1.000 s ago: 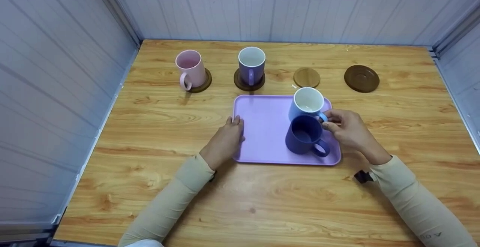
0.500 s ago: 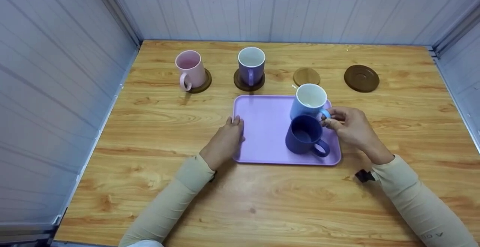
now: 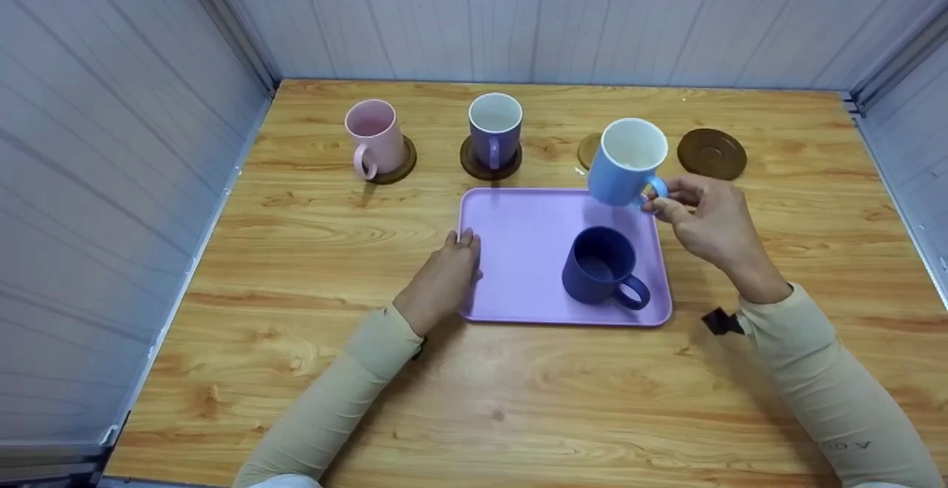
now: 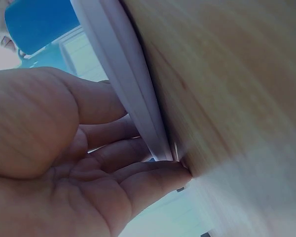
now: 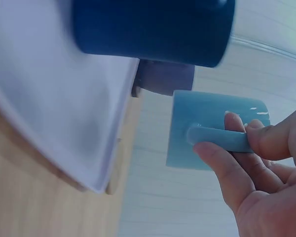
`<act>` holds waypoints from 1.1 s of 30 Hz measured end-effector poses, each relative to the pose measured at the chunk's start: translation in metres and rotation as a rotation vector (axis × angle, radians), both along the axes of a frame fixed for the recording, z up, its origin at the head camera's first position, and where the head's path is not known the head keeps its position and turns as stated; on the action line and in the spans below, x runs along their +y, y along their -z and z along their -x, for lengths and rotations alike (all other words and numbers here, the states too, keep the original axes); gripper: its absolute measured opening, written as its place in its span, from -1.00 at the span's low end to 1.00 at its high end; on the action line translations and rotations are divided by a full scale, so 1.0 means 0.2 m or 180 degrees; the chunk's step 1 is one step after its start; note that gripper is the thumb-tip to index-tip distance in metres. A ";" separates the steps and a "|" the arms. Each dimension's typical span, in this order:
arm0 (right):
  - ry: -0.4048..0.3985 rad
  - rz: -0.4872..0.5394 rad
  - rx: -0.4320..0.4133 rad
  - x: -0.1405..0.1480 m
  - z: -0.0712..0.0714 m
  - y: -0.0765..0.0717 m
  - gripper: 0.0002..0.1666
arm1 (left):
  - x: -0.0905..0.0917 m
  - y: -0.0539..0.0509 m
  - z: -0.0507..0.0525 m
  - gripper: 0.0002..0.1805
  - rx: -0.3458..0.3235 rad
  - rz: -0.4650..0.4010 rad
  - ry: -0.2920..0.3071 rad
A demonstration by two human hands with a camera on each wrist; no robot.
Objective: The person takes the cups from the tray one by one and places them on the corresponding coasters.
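My right hand (image 3: 715, 225) pinches the handle of a light blue mug (image 3: 618, 177) with a white inside. The mug hangs slightly tilted above the tray's far right corner; in the right wrist view thumb and fingers meet on the handle of the light blue mug (image 5: 187, 106). My left hand (image 3: 441, 284) rests across the left rim of a lilac tray (image 3: 518, 251), thumb inside it. In the left wrist view, the left hand's (image 4: 79, 148) fingertips pass partly behind the rim. A dark blue mug (image 3: 596, 269) stands upright on the tray's right side.
Along the back, a pink mug (image 3: 381, 144) and a purple mug (image 3: 498, 144) stand on dark coasters. A light wooden coaster (image 3: 587, 150) is partly hidden behind the raised mug. Farther right lies a dark brown coaster (image 3: 712, 153). Pale panels (image 3: 444, 14) wall in the table.
My right hand has lifted the light blue mug off the tray and carried it up, away from me and slightly right. The left hand and the tray have stayed in place.
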State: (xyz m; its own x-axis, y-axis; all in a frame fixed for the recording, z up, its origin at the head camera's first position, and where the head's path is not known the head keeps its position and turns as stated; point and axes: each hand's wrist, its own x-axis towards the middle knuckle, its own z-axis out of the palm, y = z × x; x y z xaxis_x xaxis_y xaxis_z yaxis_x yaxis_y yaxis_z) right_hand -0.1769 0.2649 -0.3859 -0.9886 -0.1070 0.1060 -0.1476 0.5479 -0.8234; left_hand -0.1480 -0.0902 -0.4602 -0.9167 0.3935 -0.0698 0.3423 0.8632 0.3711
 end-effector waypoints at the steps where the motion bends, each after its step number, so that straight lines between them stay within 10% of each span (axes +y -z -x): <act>1: 0.0039 -0.0001 0.0036 -0.01 0.01 -0.01 -0.86 | 0.00 0.00 0.00 -0.43 0.0002 0.0007 0.0001; 16: 0.0320 -0.0004 0.0556 -0.11 0.18 -0.06 -0.81 | 0.00 0.01 0.00 -0.46 0.0096 -0.0032 0.0037; 33: 0.0372 0.0391 0.0271 -0.13 0.33 0.01 -0.79 | 0.00 0.01 0.00 -0.45 0.0068 0.0033 0.0066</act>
